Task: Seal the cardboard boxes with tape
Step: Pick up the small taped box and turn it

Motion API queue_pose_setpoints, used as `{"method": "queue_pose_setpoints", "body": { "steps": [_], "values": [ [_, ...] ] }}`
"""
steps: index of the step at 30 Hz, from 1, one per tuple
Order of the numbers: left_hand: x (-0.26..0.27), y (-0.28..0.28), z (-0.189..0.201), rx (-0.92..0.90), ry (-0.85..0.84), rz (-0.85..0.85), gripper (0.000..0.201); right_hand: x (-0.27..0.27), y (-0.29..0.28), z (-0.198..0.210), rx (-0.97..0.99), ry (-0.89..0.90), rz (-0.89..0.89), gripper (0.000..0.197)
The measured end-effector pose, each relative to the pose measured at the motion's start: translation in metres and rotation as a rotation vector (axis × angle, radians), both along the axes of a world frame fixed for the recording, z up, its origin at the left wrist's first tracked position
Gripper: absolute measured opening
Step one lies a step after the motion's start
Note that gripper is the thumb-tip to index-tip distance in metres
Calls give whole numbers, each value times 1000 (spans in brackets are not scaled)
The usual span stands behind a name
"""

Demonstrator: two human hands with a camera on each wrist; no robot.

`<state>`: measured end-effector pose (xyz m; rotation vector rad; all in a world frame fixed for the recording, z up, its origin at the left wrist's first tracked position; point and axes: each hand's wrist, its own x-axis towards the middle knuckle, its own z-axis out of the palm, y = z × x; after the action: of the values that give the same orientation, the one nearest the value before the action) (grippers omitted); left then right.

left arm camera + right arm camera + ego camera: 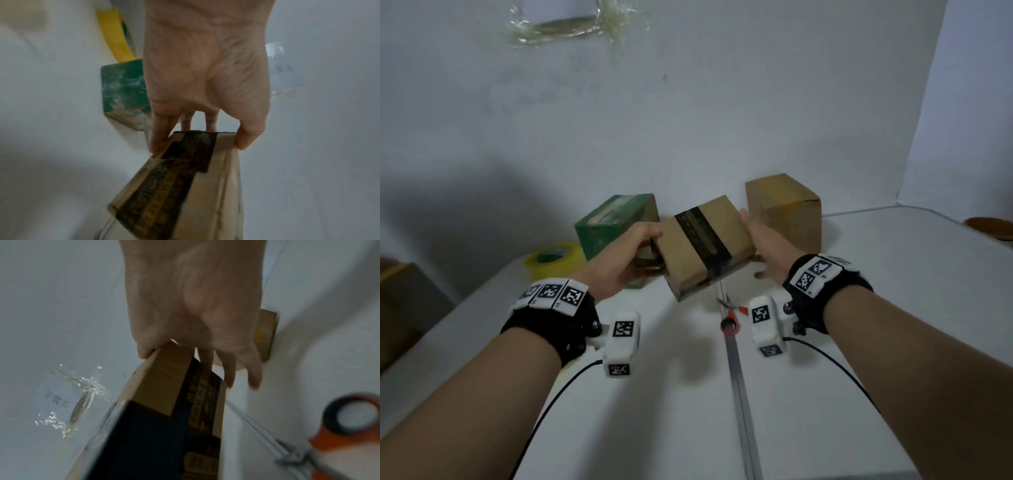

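Above the white desk [859,342], a brown box [705,246] already banded with dark tape hangs tilted between both hands. Left hand [626,253] pinches one end, thumb against fingers; right hand [767,250] clasps the other, fingers fairly straight. Behind, the green box [616,222] and taller brown box [784,212] likely wait, yellow tape roll [554,262] unused.

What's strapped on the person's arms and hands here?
Bare forearms, no sleeves or gloves. Each wrist has a black wrist strap carrying white tiles printed with black square marker codes. A white camera module with the same codes hangs under each wrist, and a thin black cable trails back from it.
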<state>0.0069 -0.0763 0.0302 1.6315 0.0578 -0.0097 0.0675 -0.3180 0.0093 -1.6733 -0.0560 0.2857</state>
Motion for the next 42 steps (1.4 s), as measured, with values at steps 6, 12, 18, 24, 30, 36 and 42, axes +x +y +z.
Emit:
{"method": "queue_pose_setpoints", "body": {
  "steps": [6,12,18,24,30,36,42],
  "values": [
    [-40,11,-13,-203,-104,5,22,-40,9,-23,343,-30,160,50],
    [-56,11,-11,-275,-110,-10,24,-55,10,-30,345,-100,131,46],
    [-66,7,-4,-174,-104,37,28,-62,10,-21,85,-148,217,93],
    [-61,-9,-1,95,-173,254,55,-68,11,-16,377,-33,156,61],
    [-65,-27,-10,-88,128,23,77,-70,10,-23,326,54,210,59],
    [-67,-30,-6,-204,313,8,52,-74,20,-27,182,-76,1,61],
    [-65,-25,-6,-67,422,-14,64,-72,24,-33,79,-116,-62,58]
  ]
}}
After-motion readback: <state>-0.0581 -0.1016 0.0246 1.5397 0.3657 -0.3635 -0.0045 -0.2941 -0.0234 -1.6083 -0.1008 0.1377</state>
